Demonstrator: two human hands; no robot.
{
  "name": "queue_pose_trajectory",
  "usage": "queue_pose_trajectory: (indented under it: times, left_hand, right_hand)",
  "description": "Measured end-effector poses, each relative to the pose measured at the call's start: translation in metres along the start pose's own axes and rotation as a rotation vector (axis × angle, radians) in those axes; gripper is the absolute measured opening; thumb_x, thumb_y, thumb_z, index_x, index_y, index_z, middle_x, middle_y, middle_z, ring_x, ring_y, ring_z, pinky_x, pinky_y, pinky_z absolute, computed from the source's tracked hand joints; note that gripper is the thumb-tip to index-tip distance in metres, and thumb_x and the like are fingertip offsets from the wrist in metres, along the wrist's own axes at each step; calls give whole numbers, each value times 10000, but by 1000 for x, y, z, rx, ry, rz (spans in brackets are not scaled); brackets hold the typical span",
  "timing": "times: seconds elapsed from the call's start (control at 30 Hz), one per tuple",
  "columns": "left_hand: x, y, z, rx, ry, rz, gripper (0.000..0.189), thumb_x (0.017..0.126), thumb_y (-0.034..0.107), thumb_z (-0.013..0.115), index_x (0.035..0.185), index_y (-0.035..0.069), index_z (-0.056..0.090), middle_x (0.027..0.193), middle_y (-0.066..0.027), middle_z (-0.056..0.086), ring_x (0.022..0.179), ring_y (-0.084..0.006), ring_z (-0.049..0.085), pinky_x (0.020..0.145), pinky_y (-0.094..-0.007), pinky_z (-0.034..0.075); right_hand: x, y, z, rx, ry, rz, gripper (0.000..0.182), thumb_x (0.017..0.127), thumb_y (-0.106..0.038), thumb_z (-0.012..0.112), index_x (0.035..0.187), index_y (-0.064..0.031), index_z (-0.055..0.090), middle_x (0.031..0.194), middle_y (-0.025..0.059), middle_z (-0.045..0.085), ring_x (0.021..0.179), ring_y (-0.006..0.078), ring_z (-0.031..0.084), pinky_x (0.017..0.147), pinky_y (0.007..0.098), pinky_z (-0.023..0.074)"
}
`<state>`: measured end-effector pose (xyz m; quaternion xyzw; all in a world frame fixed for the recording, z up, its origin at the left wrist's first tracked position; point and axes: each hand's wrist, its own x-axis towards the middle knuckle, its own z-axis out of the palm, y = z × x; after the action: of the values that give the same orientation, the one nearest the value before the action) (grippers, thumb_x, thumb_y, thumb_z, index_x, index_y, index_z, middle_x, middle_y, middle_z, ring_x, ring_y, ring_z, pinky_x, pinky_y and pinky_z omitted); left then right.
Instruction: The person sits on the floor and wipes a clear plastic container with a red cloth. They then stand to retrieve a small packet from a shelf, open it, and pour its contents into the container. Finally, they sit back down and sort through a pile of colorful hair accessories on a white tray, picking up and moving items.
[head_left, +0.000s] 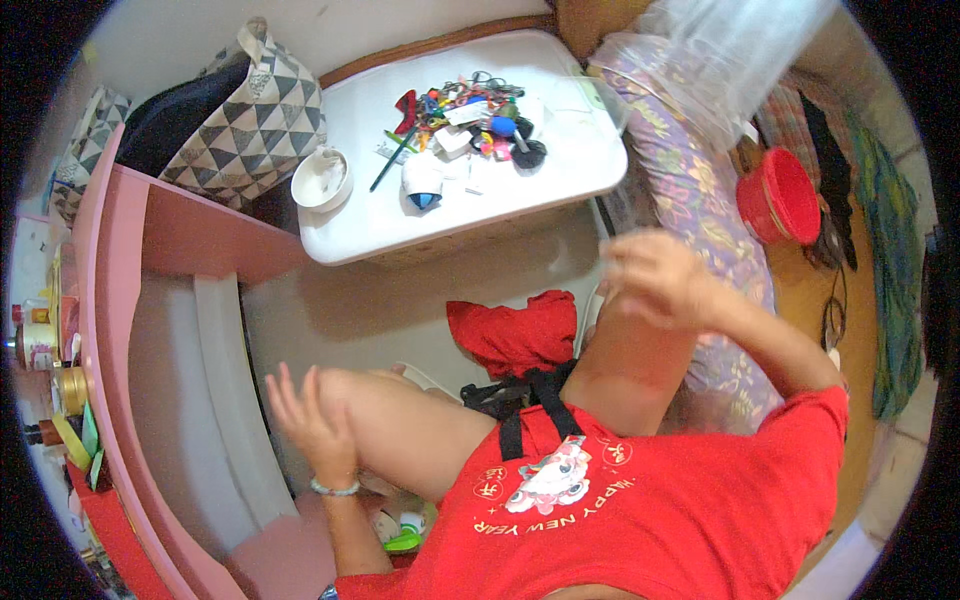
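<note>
My left hand (315, 424) rests against the outer side of my left knee, fingers apart and nothing in it. My right hand (656, 281) is motion-blurred over my right knee, and whether its fingers hold anything is unclear. Before me stands a white tabletop (360, 232) with a heap of small items. Among them I make out dark hair ties (487, 82), a red bow-like piece (406, 112), a blue ball-shaped piece (502, 126) and a black fluffy ball (529, 154). Nearer me lie a dark green pencil-like stick (392, 160) and a white, blue-tipped object (423, 184).
A white bowl (304, 195) sits at the table's left corner. Red cloth (517, 334) lies between my legs. The pink shelf unit (217, 225) borders my left side. To my right are a floral-covered cushion or mattress (675, 165), clear plastic sheeting (720, 67) and a red bucket (776, 199).
</note>
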<state>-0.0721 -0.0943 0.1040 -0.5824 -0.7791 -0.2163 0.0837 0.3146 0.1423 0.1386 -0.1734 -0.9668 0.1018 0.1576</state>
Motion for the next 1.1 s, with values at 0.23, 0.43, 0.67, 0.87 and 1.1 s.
queue_pose_trajectory:
  times: [0.23,0.43,0.67,0.87,1.1]
  left_hand:
    - [31,0,32,233,-382,-117,411,723,307,617,1093,130,592,1279,-114,446,1237,-357,325,1022,-528,206]
    - [56,-36,29,58,-519,-288,300,740,291,602,1002,148,641,1247,-100,481,1207,-343,359,1010,-503,233]
    - [73,-20,-6,80,-953,-346,371,786,327,545,1129,188,575,1355,-114,362,1272,-341,256,1036,-504,185]
    - [38,43,-137,-166,-1602,-300,749,804,418,533,1418,187,171,1482,-132,56,1345,-349,123,1065,-503,155]
    - [-67,62,-232,-915,-1133,-1010,694,843,440,519,1377,68,277,1338,-192,395,1219,-276,398,1004,-336,318]
  right_hand:
    - [13,24,19,14,-469,32,365,648,-315,657,884,-43,593,941,95,593,933,263,539,843,423,403]
    - [45,82,8,241,-331,-90,188,699,-235,577,774,-63,570,813,89,564,824,263,531,756,393,430]
    - [55,36,-21,106,-614,479,437,802,-297,473,1171,-63,475,1310,158,384,1084,340,446,907,447,388]
    - [1,-145,-81,211,-982,799,660,796,-488,457,1362,-171,331,1452,164,168,1322,434,115,1019,552,228]
    - [-8,-173,-152,464,-1264,469,606,788,-480,470,1306,-177,388,1399,140,216,1275,405,153,983,531,234]
